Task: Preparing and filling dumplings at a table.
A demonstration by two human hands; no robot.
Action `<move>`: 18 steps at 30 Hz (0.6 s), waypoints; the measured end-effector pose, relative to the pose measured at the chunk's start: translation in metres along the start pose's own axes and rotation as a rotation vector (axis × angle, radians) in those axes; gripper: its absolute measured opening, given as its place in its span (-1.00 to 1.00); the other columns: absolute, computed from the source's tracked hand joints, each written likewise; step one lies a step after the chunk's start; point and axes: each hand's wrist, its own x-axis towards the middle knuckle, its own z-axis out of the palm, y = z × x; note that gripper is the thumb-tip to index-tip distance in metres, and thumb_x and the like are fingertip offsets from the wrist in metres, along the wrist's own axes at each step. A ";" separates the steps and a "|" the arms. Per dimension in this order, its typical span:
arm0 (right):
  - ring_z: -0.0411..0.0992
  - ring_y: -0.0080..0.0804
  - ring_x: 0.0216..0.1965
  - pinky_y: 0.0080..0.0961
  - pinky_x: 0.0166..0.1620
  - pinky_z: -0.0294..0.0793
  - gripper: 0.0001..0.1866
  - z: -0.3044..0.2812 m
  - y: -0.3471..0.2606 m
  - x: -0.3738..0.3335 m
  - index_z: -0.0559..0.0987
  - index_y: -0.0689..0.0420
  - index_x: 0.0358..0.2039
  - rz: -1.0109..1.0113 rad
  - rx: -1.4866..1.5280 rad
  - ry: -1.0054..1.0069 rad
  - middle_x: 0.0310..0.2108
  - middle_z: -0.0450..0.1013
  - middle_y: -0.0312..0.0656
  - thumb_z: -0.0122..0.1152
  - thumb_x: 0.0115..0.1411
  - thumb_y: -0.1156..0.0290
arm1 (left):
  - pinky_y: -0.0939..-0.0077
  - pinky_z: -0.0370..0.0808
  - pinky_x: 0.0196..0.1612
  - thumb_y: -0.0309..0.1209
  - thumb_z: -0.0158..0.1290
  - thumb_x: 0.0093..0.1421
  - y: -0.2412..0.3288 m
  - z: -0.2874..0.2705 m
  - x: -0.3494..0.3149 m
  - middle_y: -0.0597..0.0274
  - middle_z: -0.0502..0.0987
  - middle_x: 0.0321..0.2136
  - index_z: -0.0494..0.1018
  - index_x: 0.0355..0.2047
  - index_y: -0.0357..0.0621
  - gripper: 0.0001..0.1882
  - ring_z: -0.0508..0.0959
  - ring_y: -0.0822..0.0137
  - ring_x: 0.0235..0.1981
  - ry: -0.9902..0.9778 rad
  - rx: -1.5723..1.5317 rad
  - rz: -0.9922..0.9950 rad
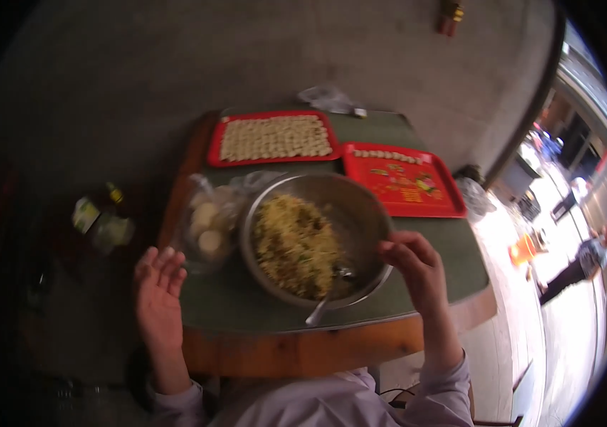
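A big steel mixing bowl [360,293] stands on the table, with a heap of yellowish, finely chopped filling [293,245] in its left part. A metal spoon [320,309] leans in it, handle over the near rim. My left hand [160,299] is raised left of the bowl, palm up, fingers stretched out and holding nothing. A clear plastic bag with pale round dough wrappers [209,240] lies just beyond it. My right hand [417,269] is at the bowl's right rim, thumb and fingers pinched together; whatever is between them is too small to make out.
Rows of small dumplings fill a red tray [212,151] at the back left. Another red tray [453,203], back right, has one row along its far edge. A crumpled plastic bag [328,97] lies by the wall. Two people [588,257] are outside at right, near an orange bucket [523,250].
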 end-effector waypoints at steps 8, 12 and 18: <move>0.53 -0.38 -0.21 -0.48 -0.04 0.46 -0.71 0.052 -0.019 -0.028 0.44 0.31 -0.09 -0.163 -0.263 -0.220 -0.30 0.55 -0.10 -0.05 0.36 0.33 | 0.39 0.38 0.07 -0.35 -0.13 0.31 0.060 -0.072 -0.053 0.05 0.47 -0.04 0.33 0.05 -0.29 -0.63 0.47 0.23 0.02 0.433 0.344 0.288; 0.51 -0.30 -0.13 -0.43 -0.02 0.44 -0.74 0.099 -0.009 -0.058 0.43 0.33 -0.09 -0.279 -0.311 -0.523 -0.20 0.53 0.05 -0.17 0.37 0.44 | 0.47 0.40 0.02 -0.33 -0.09 0.30 0.073 -0.090 -0.073 0.11 0.52 -0.12 0.40 -0.02 -0.28 -0.67 0.50 0.31 -0.04 0.536 0.590 0.095; 0.43 -0.26 0.02 -0.41 0.01 0.42 -0.71 0.187 0.029 -0.095 0.40 0.31 0.01 0.025 -0.089 -1.122 0.03 0.42 0.03 -0.14 0.32 0.54 | 0.55 0.41 -0.12 -0.25 -0.11 0.31 0.074 -0.166 -0.105 0.26 0.53 -0.31 0.45 -0.11 -0.25 -0.67 0.50 0.47 -0.26 0.112 1.074 -0.538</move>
